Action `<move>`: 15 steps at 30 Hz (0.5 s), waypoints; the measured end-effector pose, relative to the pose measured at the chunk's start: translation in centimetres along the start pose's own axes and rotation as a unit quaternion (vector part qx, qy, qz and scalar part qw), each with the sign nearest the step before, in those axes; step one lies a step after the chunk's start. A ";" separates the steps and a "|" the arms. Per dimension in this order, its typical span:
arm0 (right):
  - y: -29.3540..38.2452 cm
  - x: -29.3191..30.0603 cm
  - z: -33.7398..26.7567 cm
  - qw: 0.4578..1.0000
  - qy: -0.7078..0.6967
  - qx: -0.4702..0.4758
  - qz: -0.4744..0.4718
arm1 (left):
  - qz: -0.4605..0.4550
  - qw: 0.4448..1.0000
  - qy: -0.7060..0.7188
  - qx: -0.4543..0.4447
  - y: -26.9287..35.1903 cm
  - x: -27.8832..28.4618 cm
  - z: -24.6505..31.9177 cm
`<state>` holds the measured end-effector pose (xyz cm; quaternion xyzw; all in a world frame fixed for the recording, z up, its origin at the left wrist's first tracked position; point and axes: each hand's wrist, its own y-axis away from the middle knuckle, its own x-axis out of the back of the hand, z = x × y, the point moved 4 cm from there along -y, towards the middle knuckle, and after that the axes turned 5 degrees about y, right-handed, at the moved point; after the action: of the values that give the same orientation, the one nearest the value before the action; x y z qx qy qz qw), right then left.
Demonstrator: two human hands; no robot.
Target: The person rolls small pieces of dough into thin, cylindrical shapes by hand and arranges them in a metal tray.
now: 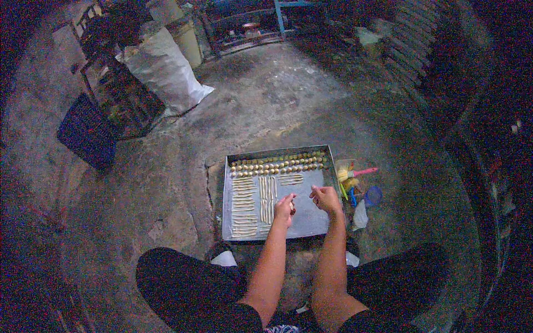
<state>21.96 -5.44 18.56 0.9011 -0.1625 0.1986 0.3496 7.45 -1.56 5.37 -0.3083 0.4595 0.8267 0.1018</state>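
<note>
A shallow metal baking tray [310,224] lies in front of me between my feet. Rows of small round dough balls [275,168] line its far side. Thin pale dough strips [244,206] lie crosswise at the left, lengthwise strips [268,193] fill the middle, and a short stack of strips [291,179] sits beyond my hands. My left hand [285,211] hovers above the tray's middle, fingers curled, with something small and dark by the palm. Over the right part, my right hand [326,200] has its fingertips drawn together; whether they pinch anything is too blurred to tell.
Right of the tray are a pastry brush [362,171] with a pink handle, a blue round item [373,195] and a crumpled white piece [360,215]. Farther off on the concrete floor [258,108] stand a white sack [162,66] and a dark blue container [87,131].
</note>
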 end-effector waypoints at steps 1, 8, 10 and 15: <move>-0.4 0.3 1.1 0.999 -0.054 0.008 -0.001 | -0.014 1.000 0.027 0.004 -0.2 -0.2 -0.1; 1.4 -1.5 -1.3 0.907 -0.416 0.063 -0.004 | -0.056 0.997 -0.011 0.043 1.2 -1.0 -3.1; 0.9 -0.5 -0.4 0.931 -0.360 0.055 0.000 | -0.090 0.992 -0.061 0.070 0.9 -0.6 -5.3; 0.7 -2.0 -2.6 0.968 -0.234 0.081 0.028 | -0.052 0.793 -0.485 -0.364 -2.2 3.4 -7.7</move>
<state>19.32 -3.79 19.76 0.9428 -0.2487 0.0044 0.2219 8.96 -7.03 -1.19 0.0952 -0.0021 0.9675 0.2343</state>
